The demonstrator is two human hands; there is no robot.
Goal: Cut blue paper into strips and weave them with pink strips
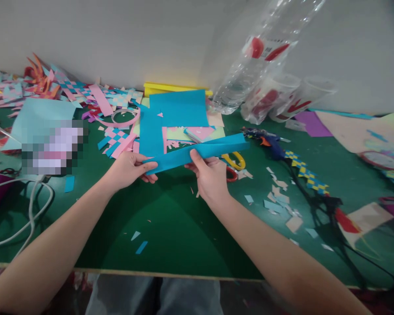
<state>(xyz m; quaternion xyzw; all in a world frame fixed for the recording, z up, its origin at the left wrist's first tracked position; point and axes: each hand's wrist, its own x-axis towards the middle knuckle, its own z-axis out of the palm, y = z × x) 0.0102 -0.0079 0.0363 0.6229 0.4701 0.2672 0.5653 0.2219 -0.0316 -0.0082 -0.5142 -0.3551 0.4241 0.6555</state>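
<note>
A long folded strip of blue paper (174, 158) is held in the air over the green table, slanting up to the right. My left hand (129, 169) pinches its left end between thumb and fingers. Near the strip's middle, my right hand (212, 175) grips it, thumb on top and fingers beneath. Larger blue paper (180, 107) lies behind the strip, with a yellow piece (174, 89) at its back edge. Scissors with a yellow handle (235, 160) and a red handle (231, 174) are partly hidden by my right hand and the strip.
Woven paper scraps (85, 89) and a tape roll (124, 117) lie at the back left. A blurred-out device (54, 148) with white cables is at the left. Stacked plastic cups (265, 57), a blue glue gun (272, 144) with a black cable, and paper bits (279, 197) are at the right.
</note>
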